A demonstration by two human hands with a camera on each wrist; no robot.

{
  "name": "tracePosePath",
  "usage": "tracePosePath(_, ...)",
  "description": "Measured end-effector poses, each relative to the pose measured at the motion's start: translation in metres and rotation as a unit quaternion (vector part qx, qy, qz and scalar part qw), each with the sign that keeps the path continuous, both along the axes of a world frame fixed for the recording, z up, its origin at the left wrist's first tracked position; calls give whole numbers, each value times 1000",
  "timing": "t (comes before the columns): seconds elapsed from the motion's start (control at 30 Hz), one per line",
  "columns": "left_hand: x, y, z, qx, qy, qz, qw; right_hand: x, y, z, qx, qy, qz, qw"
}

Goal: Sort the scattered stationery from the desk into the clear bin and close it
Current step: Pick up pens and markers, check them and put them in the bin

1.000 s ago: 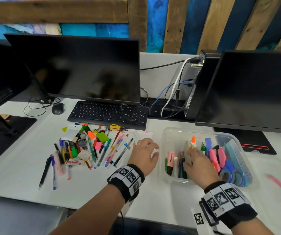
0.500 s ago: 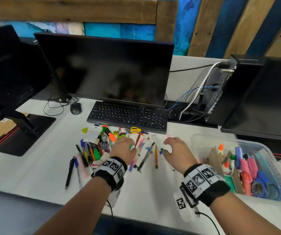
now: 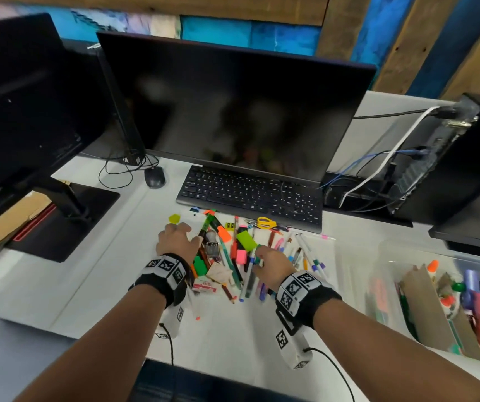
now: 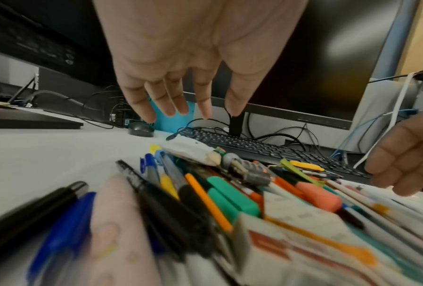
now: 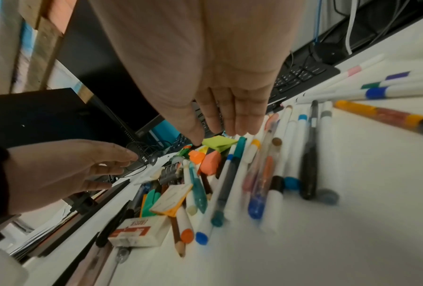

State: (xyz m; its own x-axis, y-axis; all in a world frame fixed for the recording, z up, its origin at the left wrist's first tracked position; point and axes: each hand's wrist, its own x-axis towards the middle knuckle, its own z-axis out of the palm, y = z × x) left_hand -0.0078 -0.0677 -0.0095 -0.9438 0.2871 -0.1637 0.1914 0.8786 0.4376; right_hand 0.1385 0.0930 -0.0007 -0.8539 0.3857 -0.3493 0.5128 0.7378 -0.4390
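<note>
A heap of scattered stationery lies on the white desk in front of the keyboard: pens, pencils, highlighters, a green highlighter, yellow scissors and an eraser box. My left hand hovers over the heap's left side, fingers straight and spread, holding nothing. Over the right side is my right hand, fingers straight and together, also empty. The clear bin stands open at the right, with glue bottles, tape rolls and markers inside.
A black keyboard and a dark monitor stand right behind the heap. A mouse and cables lie at the back left, beside a second monitor's stand. A computer case with cables is at the back right.
My right hand has left the bin and moved left onto the heap of stationery. My left hand has shifted to the heap's left side. The view has swung left.
</note>
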Motion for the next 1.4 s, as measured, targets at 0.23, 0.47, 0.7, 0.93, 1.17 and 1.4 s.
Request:
tracePosePath(0.23, -31, 3, -9, -44, -48, 4, 998, -41, -7, -17, 33, -18, -46, 998)
tracePosePath(0.47, -41, 7, -24, -111, -44, -24, 993, -63, 1, -20, 33, -66, -58, 996)
tracePosePath(0.7, -50, 5, -26, -96, -47, -22, 994, -72, 8, -24, 34, -80, -69, 994)
tracePosePath(0.93, -51, 12, -15, -24, -65, -46, 997, -61, 5, -17, 22, -43, -57, 997)
tracePosePath(1.17, -36, 16, -3, 24, -52, -44, 997, -37, -10, -7, 10, 4, -20, 1000)
tracePosePath(1.4, -15, 9, 6, 77, -43, -25, 996, -25, -34, -7, -5, 19, 56, 998)
